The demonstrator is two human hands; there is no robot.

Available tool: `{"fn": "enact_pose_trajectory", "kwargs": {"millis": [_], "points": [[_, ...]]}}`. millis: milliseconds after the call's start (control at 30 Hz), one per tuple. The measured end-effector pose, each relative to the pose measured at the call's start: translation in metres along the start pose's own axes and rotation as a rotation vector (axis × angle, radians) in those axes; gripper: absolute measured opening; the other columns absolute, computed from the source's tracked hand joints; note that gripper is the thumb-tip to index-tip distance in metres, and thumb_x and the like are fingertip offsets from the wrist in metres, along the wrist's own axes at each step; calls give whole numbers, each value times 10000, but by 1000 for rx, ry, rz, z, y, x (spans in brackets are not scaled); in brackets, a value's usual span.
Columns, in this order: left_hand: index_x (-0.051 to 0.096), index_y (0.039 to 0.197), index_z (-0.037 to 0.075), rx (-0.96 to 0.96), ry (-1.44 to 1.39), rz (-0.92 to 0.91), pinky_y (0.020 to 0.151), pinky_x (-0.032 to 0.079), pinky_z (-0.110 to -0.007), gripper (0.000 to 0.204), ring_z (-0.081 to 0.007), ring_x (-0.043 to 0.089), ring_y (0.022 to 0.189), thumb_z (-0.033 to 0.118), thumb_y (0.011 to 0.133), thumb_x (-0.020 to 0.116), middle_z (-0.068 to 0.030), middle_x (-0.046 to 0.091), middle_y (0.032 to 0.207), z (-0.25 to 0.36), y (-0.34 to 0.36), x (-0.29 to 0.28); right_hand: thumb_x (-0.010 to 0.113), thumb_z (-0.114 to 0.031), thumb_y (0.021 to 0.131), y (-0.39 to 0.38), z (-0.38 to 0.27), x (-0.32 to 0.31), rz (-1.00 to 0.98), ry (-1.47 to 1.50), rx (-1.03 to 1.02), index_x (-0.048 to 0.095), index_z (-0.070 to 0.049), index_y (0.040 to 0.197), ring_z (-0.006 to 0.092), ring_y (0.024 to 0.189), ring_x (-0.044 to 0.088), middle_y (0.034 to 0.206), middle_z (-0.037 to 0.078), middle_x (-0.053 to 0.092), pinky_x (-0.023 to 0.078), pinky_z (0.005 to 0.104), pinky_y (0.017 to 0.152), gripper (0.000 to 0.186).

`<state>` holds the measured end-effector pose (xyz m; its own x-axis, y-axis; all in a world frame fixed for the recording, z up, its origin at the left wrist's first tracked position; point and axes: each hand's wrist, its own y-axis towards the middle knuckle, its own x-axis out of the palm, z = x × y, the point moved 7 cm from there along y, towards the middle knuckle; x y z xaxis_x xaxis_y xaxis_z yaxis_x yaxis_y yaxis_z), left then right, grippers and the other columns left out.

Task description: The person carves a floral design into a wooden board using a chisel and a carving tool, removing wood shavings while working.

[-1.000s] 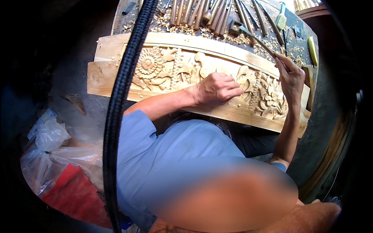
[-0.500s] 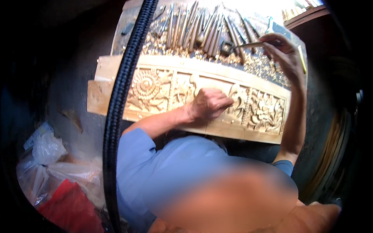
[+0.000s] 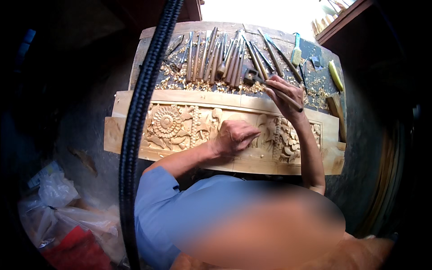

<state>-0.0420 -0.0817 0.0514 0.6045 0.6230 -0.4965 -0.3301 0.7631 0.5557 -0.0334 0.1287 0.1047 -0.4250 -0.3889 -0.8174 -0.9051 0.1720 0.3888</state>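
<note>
Pale carved wooden panel [image 3: 265, 135], worked in relief with a round, many-petalled flower [image 3: 166, 121] toward its left end, lies lengthwise along the near side of a worn, dark wooden surface [image 3: 189, 28], between a person in a blue short-sleeved shirt [image 3: 158, 191] and a fanned row of slim, wooden-handled steel tools [image 3: 234, 72]. The left hand [image 3: 235, 136] is low over the panel's middle, fingers curled together; whether anything is pinched inside that grip cannot be told. The right hand [image 3: 286, 96], raised near the panel's far edge, has its grip clamped on a long brown-handled tool [image 3: 294, 104], whose narrow end points toward a dark square block [image 3: 251, 75] beside the row; whether the two touch is unclear. Good handling here would seem to call for a firm but unstrained hold on the handle, with the narrow end kept clear of the raised petals and leaves, where a stray knock could dent or chip the relief. The left hand would likely serve best as a steadying weight, its fingers out of the tool's path. Pale curled wood shavings [image 3: 173, 83] litter the surface around the tools; clearing loose bits from the carving, perhaps with the short blue-green-handled brush [image 3: 296, 54] at the far right, should help keep cut lines readable.
</note>
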Motion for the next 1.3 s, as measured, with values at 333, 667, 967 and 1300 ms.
{"fn": "enact_pose_trajectory", "kwargs": {"millis": [333, 667, 967, 1300], "points": [[816, 1035, 62, -220, -59, 59, 696, 599, -394, 137, -305, 771, 799, 136, 920, 814, -117, 793, 904, -10, -15, -48, 825, -213, 875, -74, -135, 18, 154, 14, -563, 702, -7, 902, 162, 651, 670, 951, 139, 768, 481, 300, 572, 242], [767, 1215, 54, -223, -2, 130, 756, 596, -418, 421, -336, 775, 849, 153, 817, 860, -128, 804, 961, -29, -18, -69, 880, -324, 803, -60, -193, 58, 203, 506, -505, 592, -85, 690, 238, 752, 695, 905, 108, 713, 530, 361, 651, 391], [812, 1079, 94, -209, 165, 124, 969, 601, -502, 260, -306, 806, 959, 210, 849, 841, -96, 831, 1029, -41, -25, -76, 892, -270, 796, -50, -183, 76, 135, 628, -473, 602, -71, 688, 241, 759, 703, 915, 110, 723, 536, 380, 667, 369], [817, 1040, 88, -242, 204, 120, 1001, 596, -494, 257, -284, 800, 988, 141, 797, 880, -98, 828, 1053, -44, -25, -77, 883, -225, 811, -50, -168, 77, 42, 760, -425, 618, -56, 697, 277, 752, 686, 932, 127, 727, 520, 422, 661, 334]]}}
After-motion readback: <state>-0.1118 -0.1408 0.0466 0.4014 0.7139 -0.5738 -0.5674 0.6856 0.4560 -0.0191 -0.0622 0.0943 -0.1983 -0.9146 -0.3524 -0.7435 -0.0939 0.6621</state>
